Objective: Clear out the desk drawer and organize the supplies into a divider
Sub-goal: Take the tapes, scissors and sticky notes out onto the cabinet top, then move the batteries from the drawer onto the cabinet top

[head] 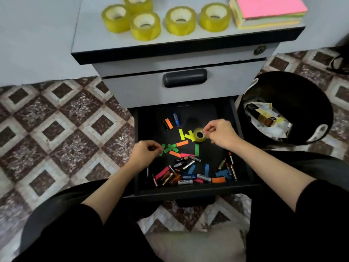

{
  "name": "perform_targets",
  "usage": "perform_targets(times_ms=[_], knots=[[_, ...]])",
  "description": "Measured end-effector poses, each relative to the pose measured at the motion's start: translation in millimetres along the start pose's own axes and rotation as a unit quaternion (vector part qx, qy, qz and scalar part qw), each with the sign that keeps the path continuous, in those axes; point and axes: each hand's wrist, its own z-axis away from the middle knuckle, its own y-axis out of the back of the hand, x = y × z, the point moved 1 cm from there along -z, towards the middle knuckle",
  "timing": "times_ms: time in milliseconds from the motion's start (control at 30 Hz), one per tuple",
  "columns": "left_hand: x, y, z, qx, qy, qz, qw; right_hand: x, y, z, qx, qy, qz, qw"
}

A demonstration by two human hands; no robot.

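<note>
Patterned floor tiles [56,129] surround one grey desk [90,35] with one open drawer [188,191], its top bearing one sticky-note stack [268,10] and five yellow tape rolls [180,20], while in the drawer the right hand [221,134] pinches a sixth roll [199,135] and the left hand [145,153], fingers curled, pinches one green strip [162,150].

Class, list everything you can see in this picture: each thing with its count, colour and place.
tape rolls: five, yellow, on the cabinet top
paper stack: one, pink on top, cabinet top, right end
drawer: one, black, lowest, pulled open
tape roll: one, yellow, inside the drawer
paper strips: many, mixed bright colours, drawer floor
batteries: many, mixed, drawer front
bin: one, black, right of the cabinet
left hand: pinches a green strip
right hand: fingers pinch the drawer's tape roll
</note>
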Motion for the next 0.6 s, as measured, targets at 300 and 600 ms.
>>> perform_targets(times_ms=[300, 600], knots=[[0, -15, -29, -0.081, -0.020, -0.074, 0.994, 5, -21, -16, -0.082, -0.034, 0.094, 0.992], [13, -15, -46, -0.103, -0.079, -0.152, 0.980, 11, -30, -31, -0.052, -0.033, 0.141, 0.988]])
